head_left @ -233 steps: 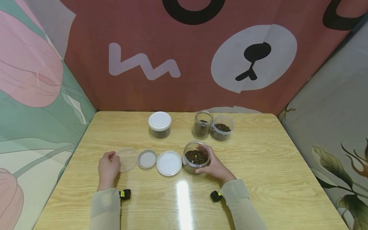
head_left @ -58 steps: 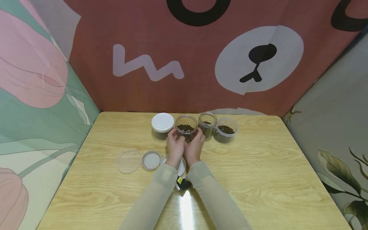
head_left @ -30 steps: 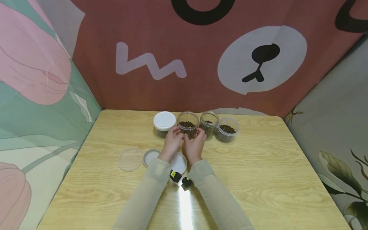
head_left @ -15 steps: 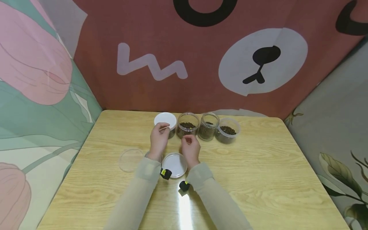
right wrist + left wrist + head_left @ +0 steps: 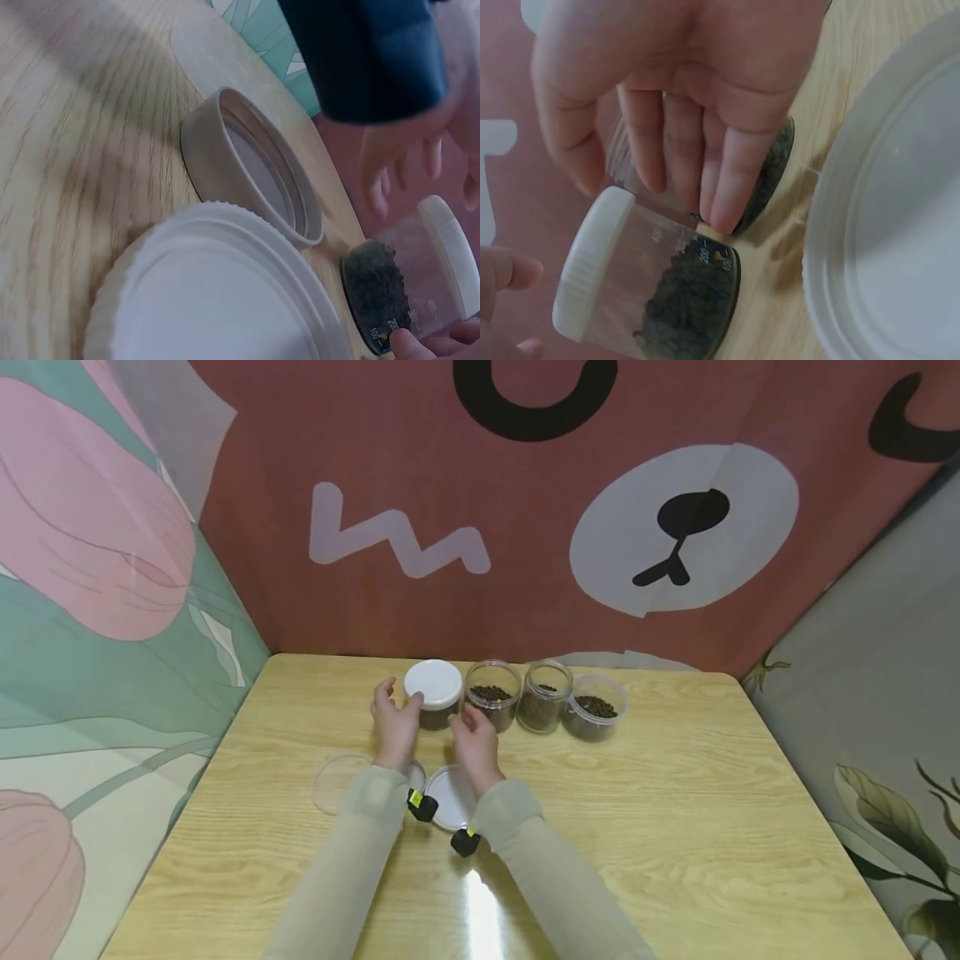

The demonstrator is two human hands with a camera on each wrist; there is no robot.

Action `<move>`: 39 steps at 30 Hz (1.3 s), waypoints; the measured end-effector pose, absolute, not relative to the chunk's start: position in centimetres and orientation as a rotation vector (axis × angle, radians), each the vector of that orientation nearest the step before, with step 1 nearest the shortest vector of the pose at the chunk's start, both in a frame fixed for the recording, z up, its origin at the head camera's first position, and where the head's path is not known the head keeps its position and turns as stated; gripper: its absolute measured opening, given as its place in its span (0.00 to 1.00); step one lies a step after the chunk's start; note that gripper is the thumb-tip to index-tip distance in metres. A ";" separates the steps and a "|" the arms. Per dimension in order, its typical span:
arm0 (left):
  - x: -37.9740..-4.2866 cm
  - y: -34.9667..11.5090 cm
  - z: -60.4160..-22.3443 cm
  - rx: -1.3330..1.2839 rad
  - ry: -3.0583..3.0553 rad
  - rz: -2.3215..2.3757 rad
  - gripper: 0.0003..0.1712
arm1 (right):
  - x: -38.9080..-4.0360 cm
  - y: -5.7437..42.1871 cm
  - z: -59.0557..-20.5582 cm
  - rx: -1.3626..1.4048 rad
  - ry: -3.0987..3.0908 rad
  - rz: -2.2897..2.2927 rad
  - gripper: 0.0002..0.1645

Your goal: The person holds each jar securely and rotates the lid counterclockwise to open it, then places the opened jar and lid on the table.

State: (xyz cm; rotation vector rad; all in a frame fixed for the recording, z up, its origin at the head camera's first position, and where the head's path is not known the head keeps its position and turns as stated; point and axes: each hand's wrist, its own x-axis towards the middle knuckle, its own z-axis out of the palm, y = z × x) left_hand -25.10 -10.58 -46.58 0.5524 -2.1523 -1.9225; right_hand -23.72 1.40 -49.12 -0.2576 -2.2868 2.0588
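A clear jar with a white screw lid (image 5: pixel 433 683) stands at the left end of the row, partly filled with dark granules (image 5: pixel 686 300). My left hand (image 5: pixel 396 727) is beside its left front, fingers spread and apart from the lid in the left wrist view. On the jar's right front is my right hand (image 5: pixel 476 743), its fingers fairly straight. In the right wrist view, the right fingertips (image 5: pixel 409 345) overlap the jar's lower wall; I cannot tell how firmly they touch. Just right of it stands an open wide jar (image 5: pixel 492 693) of brown granules with a yellow bit.
Farther right stand an open taller jar (image 5: pixel 543 697) and an open low tub (image 5: pixel 595 706), both holding granules. Before my hands lie a white lid (image 5: pixel 448 797), a smaller greyish lid (image 5: pixel 240 161) and a thin clear disc (image 5: pixel 333 785). A fabric wall (image 5: pixel 375 610) backs the table.
The wide jar, earlier in my right hand near the lids, was set into the row with both hands. Both hands have since let go and moved left to the lidded jar.
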 end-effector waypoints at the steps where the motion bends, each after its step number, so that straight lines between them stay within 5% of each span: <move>1: -25.3 -10.6 -46.6 0.561 -2.169 -1.948 0.40 | -23.8 1.3 -49.0 -0.252 -2.292 2.067 0.31; 6: -26.1 -10.6 -47.1 0.567 -2.162 -2.097 0.46 | -24.0 0.8 -49.1 -0.226 -2.345 2.025 0.35; 26: -26.3 -11.1 -48.4 0.476 -2.073 -2.240 0.41 | -24.1 0.6 -50.6 -0.112 -2.336 2.007 0.41; 39: -25.1 -10.8 -48.1 0.502 -2.095 -2.147 0.40 | -23.7 0.8 -50.8 -0.103 -2.238 1.999 0.36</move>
